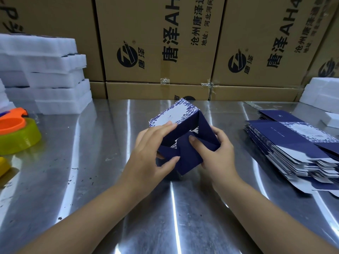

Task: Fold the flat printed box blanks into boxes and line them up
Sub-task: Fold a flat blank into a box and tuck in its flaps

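Observation:
A navy and white printed box point(180, 125) is held over the middle of the steel table point(77, 153), tilted with its open end toward me. My left hand point(152, 153) grips its left side, thumb on a navy end flap. My right hand point(214, 153) grips the right side, its thumb pressing another navy flap inward. The end flaps overlap partly folded. A stack of flat printed box blanks point(293, 143) lies fanned out on the table at the right.
White foam trays point(45, 76) are stacked at the back left, more white foam point(322, 96) at the back right. A yellow tape roll with an orange dispenser point(16, 132) sits at the left edge. Large brown cartons point(165, 43) wall off the table's back.

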